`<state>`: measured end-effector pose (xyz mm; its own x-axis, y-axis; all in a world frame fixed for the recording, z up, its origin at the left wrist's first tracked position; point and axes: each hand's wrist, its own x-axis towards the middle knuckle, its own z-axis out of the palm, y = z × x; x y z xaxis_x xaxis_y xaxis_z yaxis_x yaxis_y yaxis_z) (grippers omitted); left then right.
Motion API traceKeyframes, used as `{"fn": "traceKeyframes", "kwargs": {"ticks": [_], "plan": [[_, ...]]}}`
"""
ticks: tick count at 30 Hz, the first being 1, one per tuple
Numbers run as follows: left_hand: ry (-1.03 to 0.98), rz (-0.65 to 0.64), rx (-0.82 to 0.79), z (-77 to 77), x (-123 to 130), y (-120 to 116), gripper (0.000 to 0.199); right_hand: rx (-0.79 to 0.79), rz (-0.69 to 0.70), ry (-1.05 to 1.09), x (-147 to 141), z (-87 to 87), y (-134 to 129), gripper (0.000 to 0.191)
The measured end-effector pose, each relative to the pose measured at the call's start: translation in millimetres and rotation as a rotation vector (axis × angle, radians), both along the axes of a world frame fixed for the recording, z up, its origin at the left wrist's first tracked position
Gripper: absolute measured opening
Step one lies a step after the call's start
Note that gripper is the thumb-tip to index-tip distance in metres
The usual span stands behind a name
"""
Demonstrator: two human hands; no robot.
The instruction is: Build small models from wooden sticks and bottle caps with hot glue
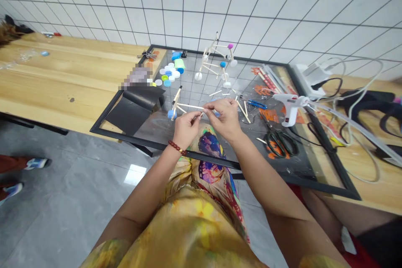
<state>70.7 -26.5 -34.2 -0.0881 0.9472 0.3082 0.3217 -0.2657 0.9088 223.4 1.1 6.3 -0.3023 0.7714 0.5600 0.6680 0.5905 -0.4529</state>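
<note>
My left hand and my right hand meet over the front part of a glass-topped board. Both are pinched together at the right end of a wooden stick structure, whose left end carries a dark-tipped stick and a blue cap. The right thumb and forefinger close on the long pale stick. Fingers of my left hand pinch just below it, on a small piece that I cannot make out. Behind the hands stands a finished-looking stick frame with white caps, a blue cap and a pink one.
Coloured bottle caps and a black sheet lie on the left. Loose sticks, black scissors, a blue cutter and a white glue gun with cables are on the right. Another person's legs show at lower right.
</note>
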Motion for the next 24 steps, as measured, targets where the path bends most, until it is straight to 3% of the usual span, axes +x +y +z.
{"fn": "traceKeyframes", "kwargs": {"ticks": [24], "plan": [[0.003, -0.004, 0.022, -3.5, 0.0, 2.6, 0.018, 0.009, 0.001, -0.001, 0.1, -2.0, 1.3, 0.021]]}}
